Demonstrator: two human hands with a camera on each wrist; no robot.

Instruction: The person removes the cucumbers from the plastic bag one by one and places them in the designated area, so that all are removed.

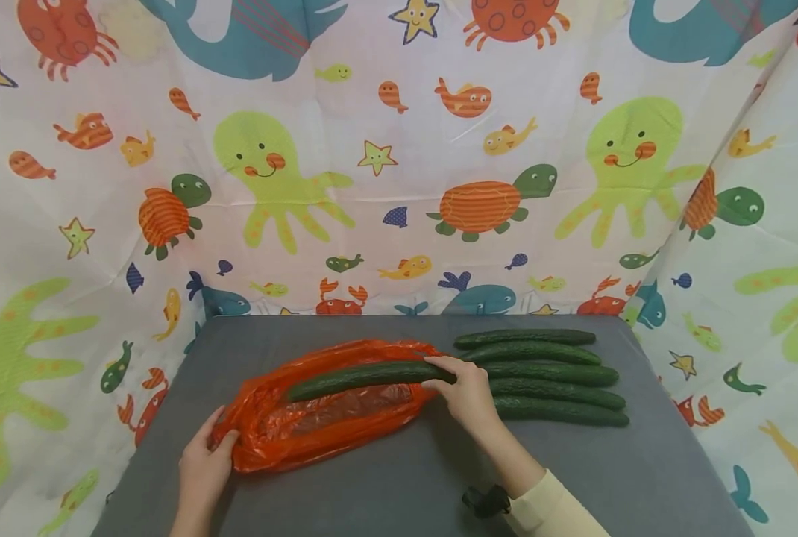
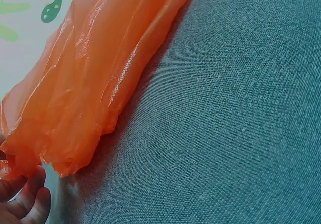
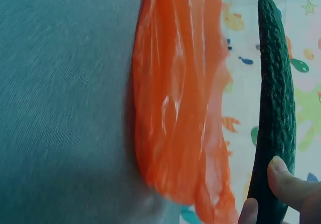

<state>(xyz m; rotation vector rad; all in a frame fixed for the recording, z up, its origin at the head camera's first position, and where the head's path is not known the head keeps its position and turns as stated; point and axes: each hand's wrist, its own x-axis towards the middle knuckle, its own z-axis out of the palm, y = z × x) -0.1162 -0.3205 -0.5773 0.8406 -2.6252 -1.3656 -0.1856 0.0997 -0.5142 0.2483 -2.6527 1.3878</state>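
Note:
An orange plastic bag (image 1: 332, 447) lies spread with its mouth facing up on the grey table. At its left end my left hand (image 1: 204, 466) pinches the bag's edge; the left wrist view shows curled fingers (image 2: 37, 194) at the crumpled plastic. My right hand (image 1: 469, 391) grips a long dark green cucumber (image 1: 365, 377) by its right end. The cucumber is held over the bag's opening, pointing left. In the right wrist view the thumb presses along the cucumber (image 3: 276, 98), which stands apart from the bag (image 3: 175, 93).
Several more cucumbers (image 1: 553, 373) lie side by side on the right of the grey table (image 1: 345, 500). Behind and beside the table hangs a white curtain (image 1: 345, 276) printed with sea animals. A black strap (image 1: 486, 501) sits by the right sleeve (image 1: 553, 511).

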